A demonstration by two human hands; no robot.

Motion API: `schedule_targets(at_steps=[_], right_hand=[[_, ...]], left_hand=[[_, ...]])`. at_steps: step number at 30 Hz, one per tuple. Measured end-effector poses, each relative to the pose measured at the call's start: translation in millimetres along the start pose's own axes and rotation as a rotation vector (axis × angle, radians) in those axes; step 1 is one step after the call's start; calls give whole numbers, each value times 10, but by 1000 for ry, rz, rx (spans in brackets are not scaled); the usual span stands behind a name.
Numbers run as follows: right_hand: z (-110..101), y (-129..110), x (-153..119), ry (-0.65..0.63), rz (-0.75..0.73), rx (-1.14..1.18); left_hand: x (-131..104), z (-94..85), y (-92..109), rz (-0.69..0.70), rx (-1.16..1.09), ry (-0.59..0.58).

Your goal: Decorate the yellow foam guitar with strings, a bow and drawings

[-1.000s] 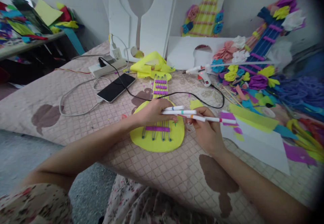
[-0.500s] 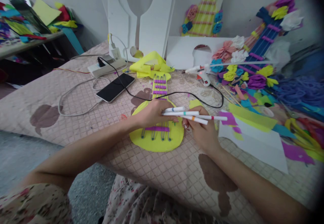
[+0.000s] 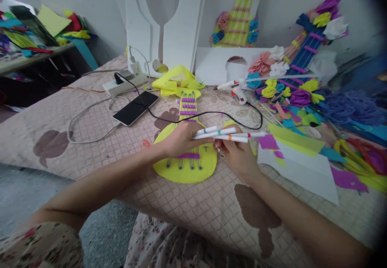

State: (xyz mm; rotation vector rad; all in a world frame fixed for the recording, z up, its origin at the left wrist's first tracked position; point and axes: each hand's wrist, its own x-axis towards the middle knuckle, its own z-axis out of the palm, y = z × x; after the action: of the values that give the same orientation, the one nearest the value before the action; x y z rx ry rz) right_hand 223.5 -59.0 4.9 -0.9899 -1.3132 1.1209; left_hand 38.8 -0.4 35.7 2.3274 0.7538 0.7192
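Over the yellow paper guitar [image 3: 184, 174], my left hand [image 3: 181, 139] is closed around several white felt-tip pens [image 3: 225, 131] with blue, green, orange and red bands. Meeting it from the other side, my right hand [image 3: 238, 157] has its fingers closed on the pens' right part. The red-banded pen sticks out past that hand. Which pens each hand grips alone I cannot tell. Purple strips and grey strings run along the guitar, with a small drawn flower [image 3: 206, 148] beside the strings. My hands hide the guitar's middle.
A black cable [image 3: 208, 112] crosses the guitar's neck to a glue gun [image 3: 238, 92] with its light on. A phone [image 3: 136, 108] and power strip [image 3: 121, 83] lie left. Paper scraps [image 3: 299, 171], scissors [image 3: 352, 159] and a flower-covered blue guitar [image 3: 305, 58] are right.
Both hands stay over the guitar with the pens, which have shifted slightly in the fingers and lie closer together. The whole view has moved a little.
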Motion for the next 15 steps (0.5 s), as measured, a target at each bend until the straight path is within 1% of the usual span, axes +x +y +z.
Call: schedule_targets(at_steps=[2, 3, 5, 8, 10, 13, 15], right_hand=[[-78, -40, 51, -23, -1, 34], [-127, -67, 81, -8, -9, 38], [-232, -125, 140, 61, -30, 21], [-350, -187, 202, 146, -34, 9], [-369, -196, 208, 152, -14, 31], [-315, -181, 161, 154, 0, 24], [-249, -180, 103, 230, -33, -25]], left_hand=[[9, -46, -41, -66, -22, 28], [15, -73, -70, -97, -43, 40], [28, -127, -132, -153, -102, 44], [46, -179, -201, -203, -211, 10], [53, -184, -218, -204, -265, -9], [52, -158, -208, -191, -274, -36], [44, -138, -189, -197, -230, -46]])
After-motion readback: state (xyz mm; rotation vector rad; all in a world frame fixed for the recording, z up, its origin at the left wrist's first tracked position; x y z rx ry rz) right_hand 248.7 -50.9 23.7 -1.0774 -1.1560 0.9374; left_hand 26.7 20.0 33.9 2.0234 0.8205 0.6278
